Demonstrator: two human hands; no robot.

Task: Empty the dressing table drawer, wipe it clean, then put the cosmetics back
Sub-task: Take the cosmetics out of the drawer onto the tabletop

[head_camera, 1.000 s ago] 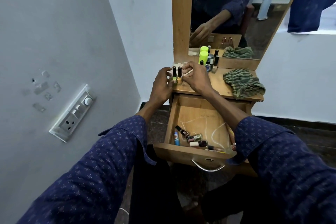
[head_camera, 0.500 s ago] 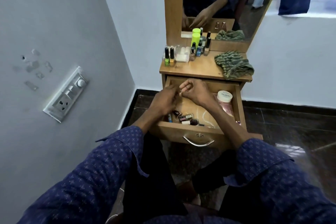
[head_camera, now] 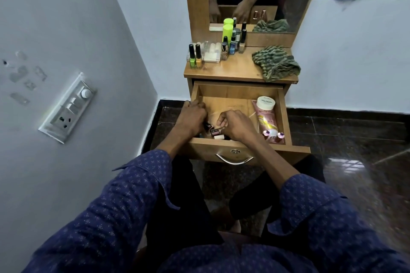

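Drawer open; both hands inside: right hand fingers curl around a bottle; left hand grip unclear, bottles beneath.

Both hands lowered, arms extended forward

Left hand knuckles up, fingers curled under, what they hold hidden; right hand beside it, fingers curled downward; forearms bare below blue patterned sleeves.

Green-striped crumpled cloth; neon-green capped bottle; pink tube, white cap; navy star-dotted sleeves.
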